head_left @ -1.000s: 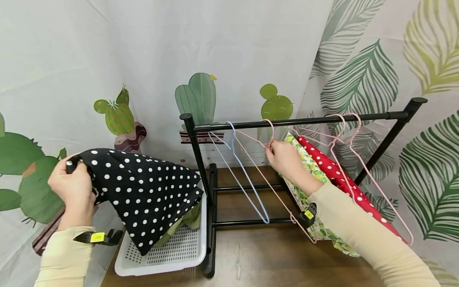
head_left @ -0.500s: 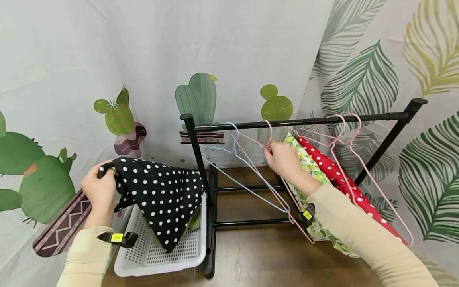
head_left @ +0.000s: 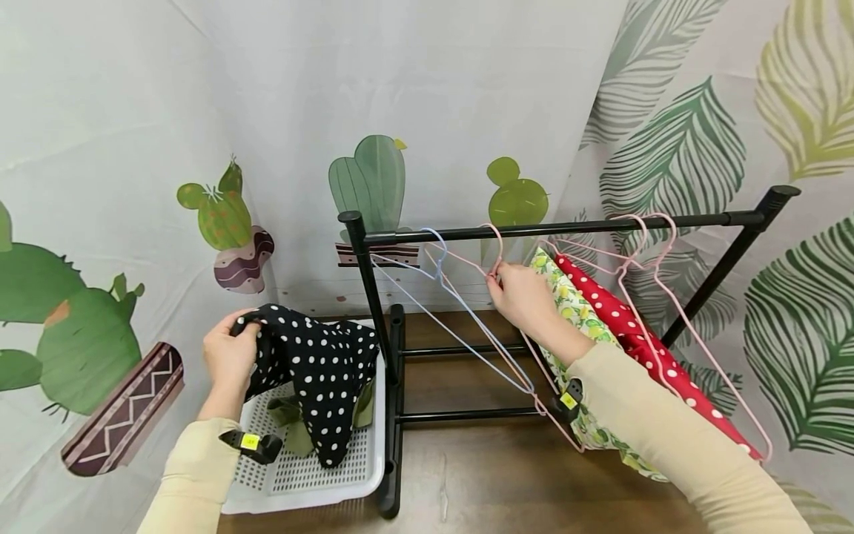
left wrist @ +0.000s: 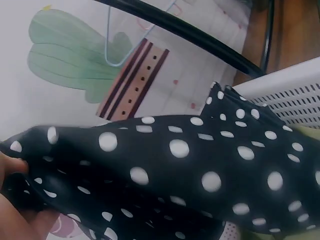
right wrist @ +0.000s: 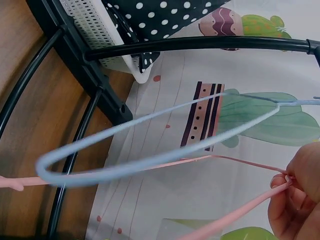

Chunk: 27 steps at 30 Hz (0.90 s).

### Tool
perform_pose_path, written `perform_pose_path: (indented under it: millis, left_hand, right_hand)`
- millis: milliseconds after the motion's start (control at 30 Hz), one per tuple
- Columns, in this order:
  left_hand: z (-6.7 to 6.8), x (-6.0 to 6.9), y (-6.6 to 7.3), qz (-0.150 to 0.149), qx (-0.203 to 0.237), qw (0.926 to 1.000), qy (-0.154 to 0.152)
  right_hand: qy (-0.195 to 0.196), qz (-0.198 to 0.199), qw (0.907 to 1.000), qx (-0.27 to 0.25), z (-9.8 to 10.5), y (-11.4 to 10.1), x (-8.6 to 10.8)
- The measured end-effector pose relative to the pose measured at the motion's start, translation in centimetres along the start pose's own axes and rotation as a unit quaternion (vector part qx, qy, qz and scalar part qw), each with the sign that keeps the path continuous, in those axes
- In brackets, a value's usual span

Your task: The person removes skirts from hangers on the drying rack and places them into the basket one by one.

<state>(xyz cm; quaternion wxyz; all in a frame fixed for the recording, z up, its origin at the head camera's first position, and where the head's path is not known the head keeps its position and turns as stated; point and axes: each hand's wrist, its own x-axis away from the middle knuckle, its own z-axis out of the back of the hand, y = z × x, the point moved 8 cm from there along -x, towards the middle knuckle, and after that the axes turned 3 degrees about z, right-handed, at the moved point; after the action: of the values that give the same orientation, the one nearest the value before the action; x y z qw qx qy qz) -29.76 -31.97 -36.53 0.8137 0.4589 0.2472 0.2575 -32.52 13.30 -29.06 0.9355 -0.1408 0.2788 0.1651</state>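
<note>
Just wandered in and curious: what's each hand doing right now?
Left hand: holding the black polka-dot cloth.
Right hand: pinching a pink hanger.

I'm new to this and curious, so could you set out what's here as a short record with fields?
Left hand: grips black cloth with white dots
Right hand: pinches a pink hanger on the rack
Basket: white; green cloth inside, partly hidden by the black cloth
Blue hanger: bare, on the rack
Hung further right: red cloth with white dots, printed cloth
</note>
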Motion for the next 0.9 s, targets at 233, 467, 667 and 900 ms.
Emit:
perform_pose_path:
  millis: [233,467,667,900]
  left_hand:
    - [-2.2,0.8,-0.8,-0.026,-0.012,0.9991,-0.031]
    - [-5.2,1.6,-1.7,-0.061,-0.073,0.9924,-0.078]
    - [-8.3,2.3,-3.0,-0.09,-0.133,0.9757,-0.148]
    - [-11.7,3.7,-4.1,-0.118,-0.171,0.9548,-0.213]
  right_hand:
    - [-0.008,0.005,0.9999,-0.005,-0.1,-0.4,-0.2]
    - [-0.014,0.008,0.9999,-0.005,-0.2,-0.8,-0.4]
    - [-0.012,0.008,0.9999,-0.005,-0.3,-1.1,-0.6]
    - [-0.01,0.002,0.9999,0.006,-0.4,-1.3,-0.7]
